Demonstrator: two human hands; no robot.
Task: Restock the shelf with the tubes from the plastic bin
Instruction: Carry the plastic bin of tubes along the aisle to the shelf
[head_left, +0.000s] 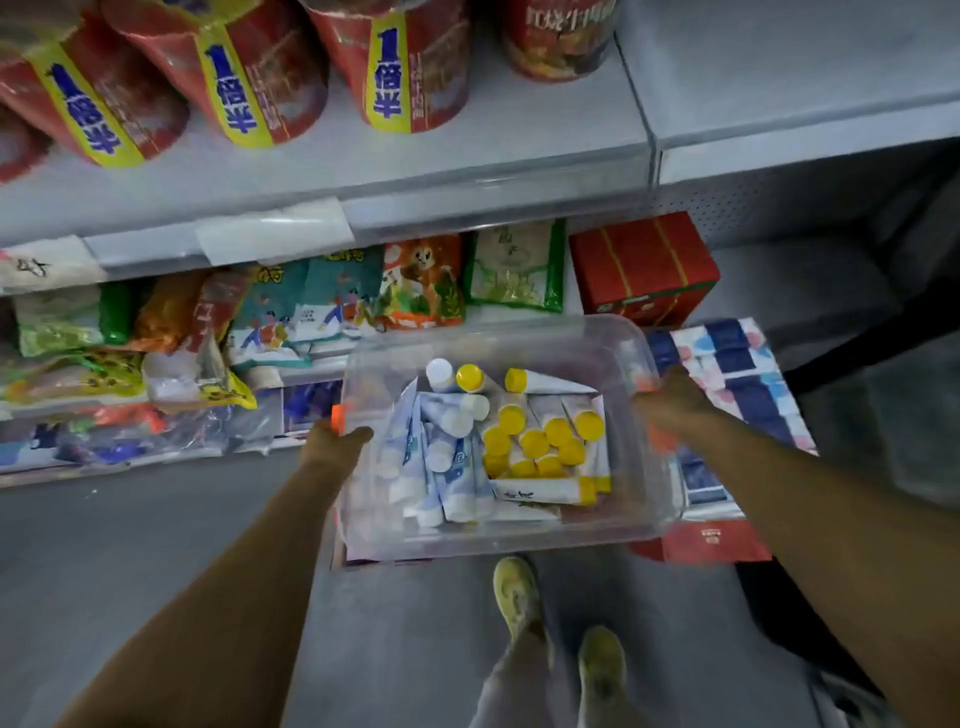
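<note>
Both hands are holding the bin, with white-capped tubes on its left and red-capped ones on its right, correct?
Not quite: the head view shows yellow caps on the right, not red. The left hand and right hand do hold the bin, white-capped tubes left.

We see two forearms, the left forearm (234, 582) and the right forearm (831, 519), bare along all their visible length, ending in the bare left hand (332, 447) and right hand (670, 400). Lower down we make out loose pale grey trousers (511, 680). Their hems fall over cream-yellow shoes, a left shoe (514, 592) and a right shoe (602, 660), both mottled with darker smudges.
</note>
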